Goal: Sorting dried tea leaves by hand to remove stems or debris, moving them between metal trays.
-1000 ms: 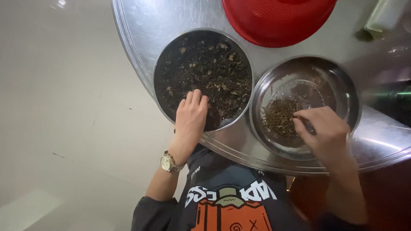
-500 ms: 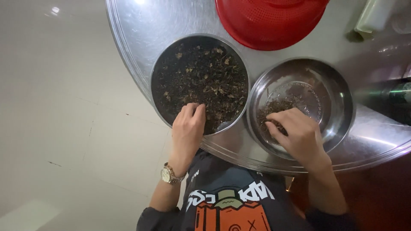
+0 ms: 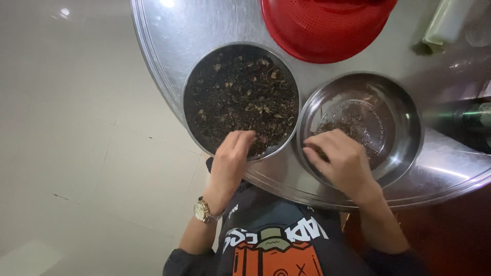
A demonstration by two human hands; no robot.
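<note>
Your left hand (image 3: 231, 162) sits at the near rim of the round steel pan full of dark dried leaves (image 3: 241, 99), fingers curled down into the leaf litter. It looks like a loose pinch, but whether anything is actually gripped I cannot tell, as the fingertips are buried. Your right hand (image 3: 341, 162) reaches into the shiny round steel bowl (image 3: 404, 128) just right of that pan, fingers bunched together over the small heap of sorted dark leaf bits (image 3: 348, 125) at the bowl's bottom. It reads as closed on a pinch, contents hidden.

Pan and bowl stand touching or nearly so, side by side, likely so each hand has its own vessel with no crossing over. Both sit at the near edge of the large round steel tray (image 3: 169, 46), close to your body, which keeps your wrists low.

Beyond the pan, at the tray's far side, is the red perforated plastic colander (image 3: 322, 25), apart from both hands. Right of the colander, a pale green object (image 3: 445, 23) sits at the picture's edge, too cut off to identify. A gold-toned wristwatch (image 3: 204, 210) is on your left wrist, nearer you than the pan. Left of the pan, below the tray, is pale tiled floor (image 3: 76, 153).
</note>
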